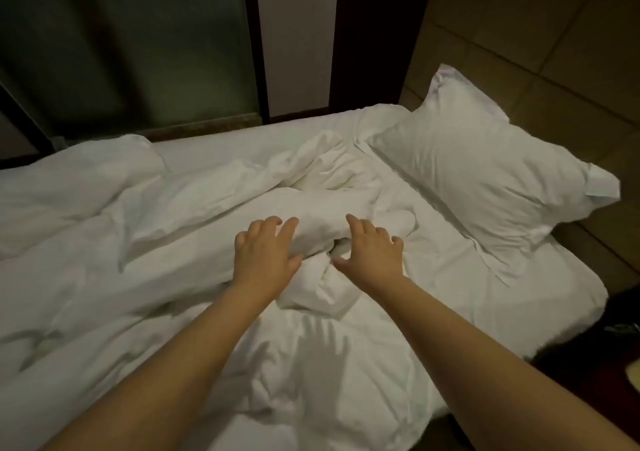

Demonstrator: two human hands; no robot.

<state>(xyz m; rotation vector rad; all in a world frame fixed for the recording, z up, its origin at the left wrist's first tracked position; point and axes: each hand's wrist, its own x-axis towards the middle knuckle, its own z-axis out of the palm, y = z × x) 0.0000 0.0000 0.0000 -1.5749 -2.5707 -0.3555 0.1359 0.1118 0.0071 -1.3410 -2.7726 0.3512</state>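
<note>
A rumpled white duvet (121, 242) covers most of the bed, bunched into folds in the middle. My left hand (265, 253) lies on a raised fold of it with fingers spread and slightly bent. My right hand (372, 253) hovers or rests just right of the same fold, fingers spread, thumb pointing toward the left hand. Neither hand has cloth gathered in its fingers. A white pillow (478, 173) lies at the far right of the bed, against the wall.
A tan panelled wall (554, 52) rises behind the pillow. Dark glass panels (121, 41) and a pale strip stand beyond the bed's far edge. Dark floor and a dark object (620, 315) lie off the bed's right corner.
</note>
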